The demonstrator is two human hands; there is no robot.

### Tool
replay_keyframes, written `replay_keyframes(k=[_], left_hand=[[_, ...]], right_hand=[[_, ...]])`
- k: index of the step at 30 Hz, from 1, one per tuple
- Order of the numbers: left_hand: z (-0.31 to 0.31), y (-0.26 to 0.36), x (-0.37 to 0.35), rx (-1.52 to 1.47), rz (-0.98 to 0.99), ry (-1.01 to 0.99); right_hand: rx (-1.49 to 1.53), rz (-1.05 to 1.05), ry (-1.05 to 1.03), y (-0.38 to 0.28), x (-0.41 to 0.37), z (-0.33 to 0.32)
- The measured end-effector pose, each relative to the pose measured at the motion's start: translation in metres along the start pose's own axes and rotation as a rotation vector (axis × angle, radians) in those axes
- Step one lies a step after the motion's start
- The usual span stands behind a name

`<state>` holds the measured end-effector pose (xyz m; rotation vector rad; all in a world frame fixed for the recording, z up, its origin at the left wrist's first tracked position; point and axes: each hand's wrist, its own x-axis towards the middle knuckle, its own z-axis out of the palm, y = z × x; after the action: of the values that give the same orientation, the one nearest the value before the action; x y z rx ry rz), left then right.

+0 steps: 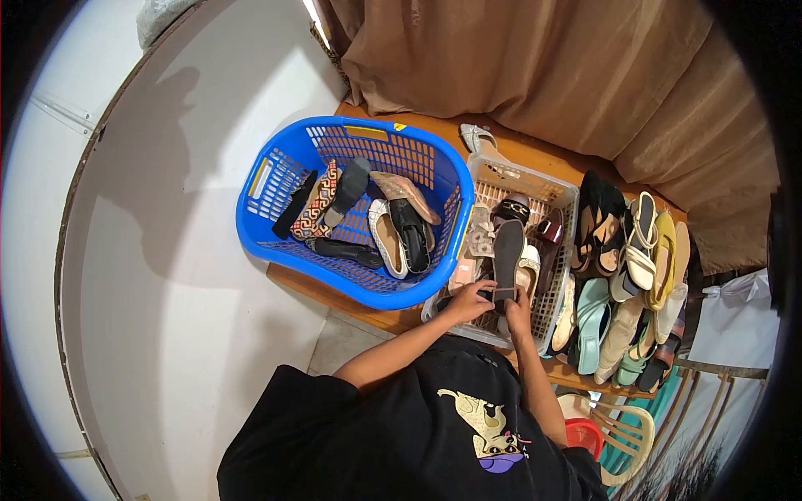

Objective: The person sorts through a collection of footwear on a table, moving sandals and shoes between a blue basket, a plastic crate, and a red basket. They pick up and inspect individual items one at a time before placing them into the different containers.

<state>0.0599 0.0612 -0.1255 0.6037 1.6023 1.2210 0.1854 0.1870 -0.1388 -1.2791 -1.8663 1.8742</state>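
A dark-soled shoe (507, 250) is held over the clear plastic crate (571, 230), its sole facing up toward me. My right hand (518, 314) is closed around its near end. From the other side, my left hand (473, 302) grips the same end with its fingertips. The upper of this shoe is turned away and hidden. Under and around it in the crate lie a cream flat (529, 269), a black shoe with gold trim (511, 207), a dark red shoe (550, 227) and a clear-strapped sandal (480, 234).
Left of the crate stands a blue laundry basket (351, 294) holding several shoes, among them a patterned flat (317, 203). Rows of sandals, including a mint pair (594, 321), line the wooden table (535, 153) at right. A brown curtain (535, 67) hangs behind; a chair (635, 447) stands lower right.
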Motion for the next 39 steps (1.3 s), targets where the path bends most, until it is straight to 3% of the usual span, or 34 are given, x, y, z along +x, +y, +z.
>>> replay_keyframes(k=[5,8,12,14,16,18,20,23,27,30,31,32,34,37,39], left_hand=[[0.000,0.005,-0.002,-0.034,-0.013,0.027],[-0.002,0.009,-0.009,-0.004,0.099,-0.039],[-0.003,0.007,-0.008,-0.163,0.147,-0.084],[-0.003,0.000,-0.003,-0.247,0.176,-0.057],[-0.002,0.003,0.006,-0.149,0.184,0.034],[0.003,0.004,0.026,-0.191,0.230,0.100],[0.011,0.019,0.051,-0.133,0.240,0.182],[0.018,-0.004,0.115,-0.014,0.139,0.381],[0.023,0.014,0.140,0.277,0.210,0.599],[0.035,0.027,0.139,0.425,0.228,0.608],[0.033,0.032,0.138,0.544,0.167,0.550],[0.028,0.037,0.139,0.660,0.107,0.492],[0.012,0.043,0.145,0.774,0.229,0.483],[0.006,0.060,0.161,0.836,0.244,0.547],[0.005,0.073,0.173,0.959,0.005,0.488]], right_hand=[[0.011,-0.050,0.038,-0.005,-0.003,-0.001],[0.094,-0.022,0.040,-0.003,-0.001,-0.002],[-0.002,-0.177,0.125,-0.003,-0.003,0.000],[0.301,-0.044,0.137,-0.001,-0.001,-0.003],[0.304,-0.087,0.179,0.005,-0.006,-0.005],[0.451,-0.073,0.107,0.012,-0.008,-0.012],[0.818,0.138,-0.002,-0.016,-0.019,-0.017],[0.892,0.254,-0.158,-0.027,-0.020,-0.028],[0.770,0.369,-0.108,-0.019,-0.012,-0.035],[0.414,0.414,-0.035,-0.019,-0.009,-0.042],[0.420,0.422,-0.025,-0.022,-0.013,-0.043],[0.380,0.348,-0.002,-0.023,-0.016,-0.045],[0.340,0.288,0.024,-0.023,-0.021,-0.052],[0.380,0.195,0.010,-0.033,-0.028,-0.057],[0.286,0.185,0.044,-0.044,-0.029,-0.054]])
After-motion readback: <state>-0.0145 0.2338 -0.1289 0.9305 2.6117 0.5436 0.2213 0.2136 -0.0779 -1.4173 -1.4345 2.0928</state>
